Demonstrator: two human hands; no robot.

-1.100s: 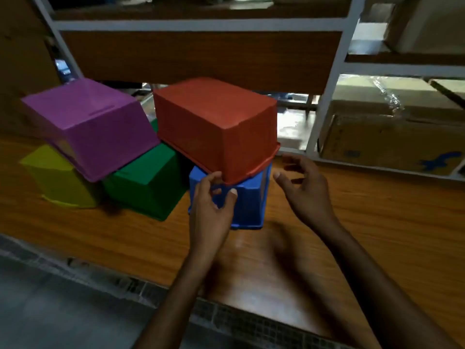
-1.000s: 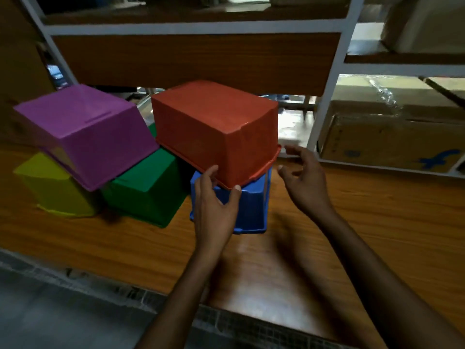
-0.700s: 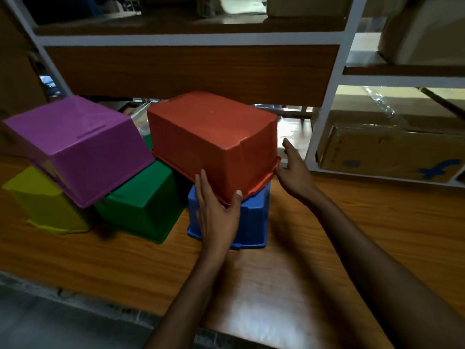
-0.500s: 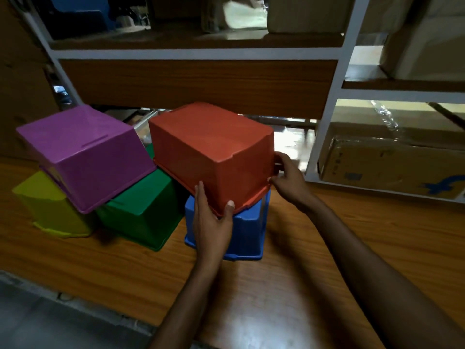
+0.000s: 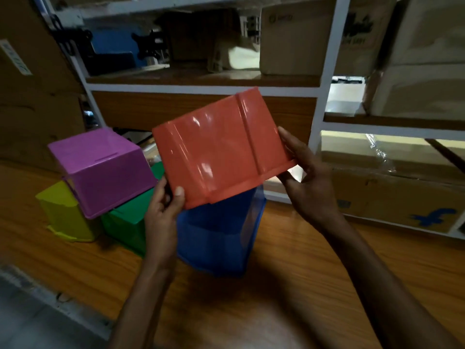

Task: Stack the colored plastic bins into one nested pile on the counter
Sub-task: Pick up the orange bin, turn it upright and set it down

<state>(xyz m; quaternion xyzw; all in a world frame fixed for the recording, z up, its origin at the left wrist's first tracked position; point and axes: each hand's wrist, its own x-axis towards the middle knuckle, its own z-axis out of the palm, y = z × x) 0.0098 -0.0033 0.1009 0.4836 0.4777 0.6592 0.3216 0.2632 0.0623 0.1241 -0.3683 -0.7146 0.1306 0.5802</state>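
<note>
I hold the red bin (image 5: 221, 149) in the air, tilted, its side wall facing me. My left hand (image 5: 163, 210) grips its near left rim corner and my right hand (image 5: 305, 182) grips its right rim. Below it the blue bin (image 5: 221, 238) stands upside down on the wooden counter (image 5: 289, 285). To the left, the purple bin (image 5: 100, 170) lies upside down and tilted on top of the yellow bin (image 5: 64, 215) and the green bin (image 5: 125, 222), both upside down on the counter.
A white-framed shelf unit (image 5: 324, 102) rises behind the counter. It holds cardboard boxes (image 5: 392, 195) at the right and more boxes (image 5: 297, 39) above. The counter's near edge (image 5: 63, 298) runs along the lower left.
Both hands closed on the red bin's rim, lifted it off the blue bin and tipped it up. The other bins stayed in place.
</note>
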